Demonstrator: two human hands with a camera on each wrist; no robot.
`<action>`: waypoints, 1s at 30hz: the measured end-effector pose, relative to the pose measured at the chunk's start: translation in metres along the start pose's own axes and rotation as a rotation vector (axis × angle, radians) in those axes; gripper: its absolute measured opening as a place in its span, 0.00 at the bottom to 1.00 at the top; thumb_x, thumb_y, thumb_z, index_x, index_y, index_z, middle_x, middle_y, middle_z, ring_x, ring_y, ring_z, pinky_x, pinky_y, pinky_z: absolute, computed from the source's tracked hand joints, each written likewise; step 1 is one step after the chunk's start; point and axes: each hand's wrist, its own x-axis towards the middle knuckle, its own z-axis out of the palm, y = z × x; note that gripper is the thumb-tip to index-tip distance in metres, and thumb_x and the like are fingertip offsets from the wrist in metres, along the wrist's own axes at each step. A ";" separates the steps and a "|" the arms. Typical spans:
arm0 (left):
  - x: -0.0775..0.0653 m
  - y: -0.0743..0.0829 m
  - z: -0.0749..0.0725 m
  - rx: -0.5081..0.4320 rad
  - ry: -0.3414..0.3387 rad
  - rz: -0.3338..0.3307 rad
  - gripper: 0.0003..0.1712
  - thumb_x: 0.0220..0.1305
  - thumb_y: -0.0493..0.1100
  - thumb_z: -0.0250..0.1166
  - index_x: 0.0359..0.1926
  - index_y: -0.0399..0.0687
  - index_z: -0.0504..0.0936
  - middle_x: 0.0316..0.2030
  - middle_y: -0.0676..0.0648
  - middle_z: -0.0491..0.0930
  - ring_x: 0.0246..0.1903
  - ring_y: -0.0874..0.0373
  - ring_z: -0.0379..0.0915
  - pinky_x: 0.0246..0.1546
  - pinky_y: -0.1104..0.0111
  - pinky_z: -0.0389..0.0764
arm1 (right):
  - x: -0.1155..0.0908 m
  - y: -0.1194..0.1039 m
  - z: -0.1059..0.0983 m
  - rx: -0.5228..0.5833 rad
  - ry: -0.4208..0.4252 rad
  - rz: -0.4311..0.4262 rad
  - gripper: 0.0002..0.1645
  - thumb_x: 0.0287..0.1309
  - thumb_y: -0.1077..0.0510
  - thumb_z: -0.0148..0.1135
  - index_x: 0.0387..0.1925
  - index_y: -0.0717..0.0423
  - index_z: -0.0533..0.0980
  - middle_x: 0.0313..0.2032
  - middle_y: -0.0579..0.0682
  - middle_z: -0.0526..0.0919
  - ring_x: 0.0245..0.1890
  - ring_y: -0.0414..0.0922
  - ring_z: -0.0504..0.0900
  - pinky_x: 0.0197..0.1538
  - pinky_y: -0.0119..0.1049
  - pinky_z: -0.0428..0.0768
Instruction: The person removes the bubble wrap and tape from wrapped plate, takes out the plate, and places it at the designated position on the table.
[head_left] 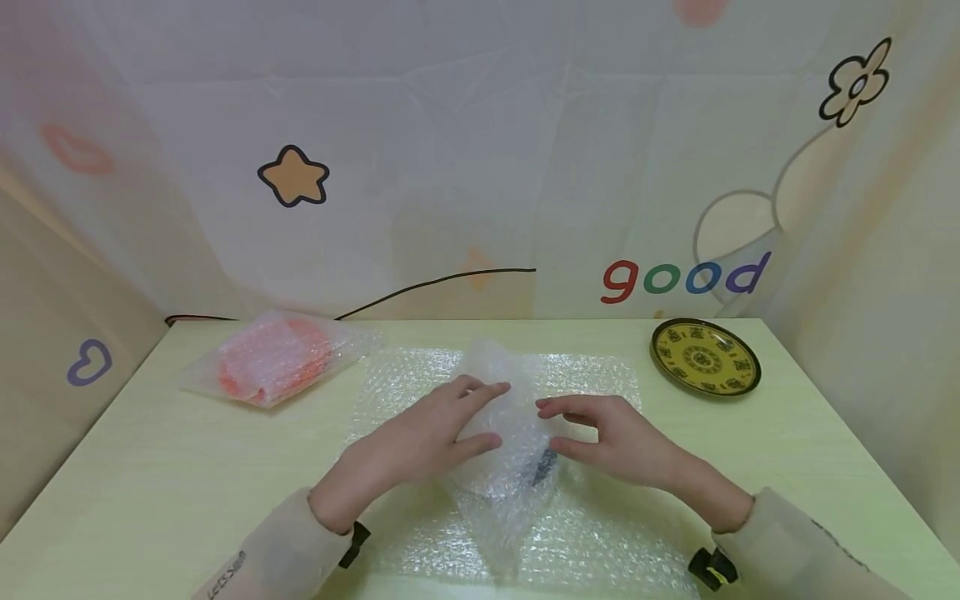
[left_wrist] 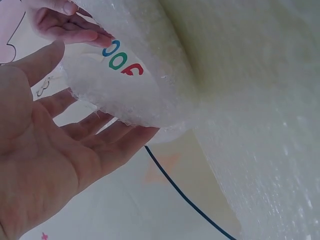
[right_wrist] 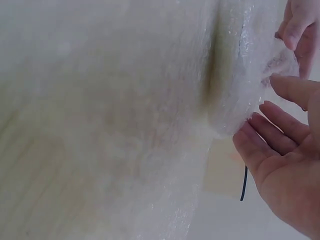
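Note:
A bubble wrap sheet (head_left: 600, 537) lies flat in the middle of the table, with a folded bubble wrap bundle (head_left: 510, 479) on top. A dark patterned patch (head_left: 543, 467) shows at the bundle's right side; the rest of what is inside is hidden. My left hand (head_left: 438, 429) reaches over the bundle's left side, fingers spread and fairly straight. In the left wrist view, its fingertips are right at the edge of the bubble wrap (left_wrist: 150, 107). On the other side, my right hand (head_left: 618, 437) has loosely bent fingers, their tips beside the wrap (right_wrist: 230, 115) in the right wrist view.
At the back left lies a bubble-wrapped parcel (head_left: 273, 358) with something red-orange inside. A round yellow plate (head_left: 702, 357) with a dark rim and dark patterns rests at the back right. A printed curtain (head_left: 465, 167) hangs behind the table (head_left: 135, 467).

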 end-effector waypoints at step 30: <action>0.002 -0.012 -0.006 -0.014 0.231 -0.161 0.35 0.74 0.50 0.65 0.72 0.34 0.69 0.63 0.36 0.75 0.63 0.42 0.72 0.63 0.51 0.74 | -0.001 -0.002 0.014 -0.280 -0.067 -0.136 0.20 0.69 0.56 0.67 0.58 0.59 0.80 0.64 0.56 0.78 0.66 0.56 0.75 0.66 0.57 0.72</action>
